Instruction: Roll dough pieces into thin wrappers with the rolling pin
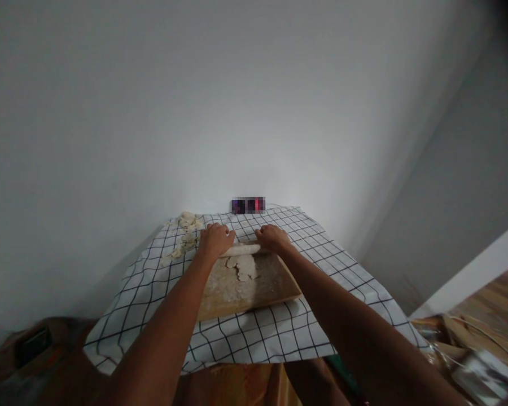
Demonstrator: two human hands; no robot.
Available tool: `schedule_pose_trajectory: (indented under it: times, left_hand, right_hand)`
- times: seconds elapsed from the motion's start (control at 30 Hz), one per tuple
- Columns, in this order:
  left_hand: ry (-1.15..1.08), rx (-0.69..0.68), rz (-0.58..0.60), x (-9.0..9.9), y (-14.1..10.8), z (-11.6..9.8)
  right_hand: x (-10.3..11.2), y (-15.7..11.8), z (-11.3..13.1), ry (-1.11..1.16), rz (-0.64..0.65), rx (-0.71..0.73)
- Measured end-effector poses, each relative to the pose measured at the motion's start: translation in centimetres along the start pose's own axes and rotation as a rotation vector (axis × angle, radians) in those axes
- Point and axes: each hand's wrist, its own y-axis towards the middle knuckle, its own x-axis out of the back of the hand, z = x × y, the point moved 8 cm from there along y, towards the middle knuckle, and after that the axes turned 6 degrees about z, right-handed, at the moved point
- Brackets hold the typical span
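Note:
Both my hands grip a pale, flour-dusted rolling pin that lies crosswise over a wooden board. My left hand is closed round its left end, and my right hand round its right end. Under and in front of the pin is a thin sheet of dough with ragged edges. Flour is smeared over the board. To the left of the board, several scraps of dough lie on the cloth. The far part of the dough is hidden by the pin.
A white tablecloth with black checks covers the table, whose back edge meets a plain wall. A dark object, blurred out, stands against the wall. Cardboard and papers lie on the floor at right; a box sits lower left.

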Motion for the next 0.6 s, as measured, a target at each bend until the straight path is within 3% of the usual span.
schedule_pose_trajectory:
  times: [0.23,0.4,0.6]
  left_hand:
    - [0.008,0.06,0.05,-0.7,1.6,1.1]
    - [0.007,0.036,0.044,-0.4,0.7,0.7]
    - [0.018,0.037,0.037,-0.3,-1.3,0.3]
  right_hand:
    - [0.2,1.8,0.0,-0.008,-0.028,-0.024]
    - [-0.3,1.4,0.2,-0.042,0.021,0.011]
    - [-0.3,-0.9,0.3,-0.054,0.036,0.031]
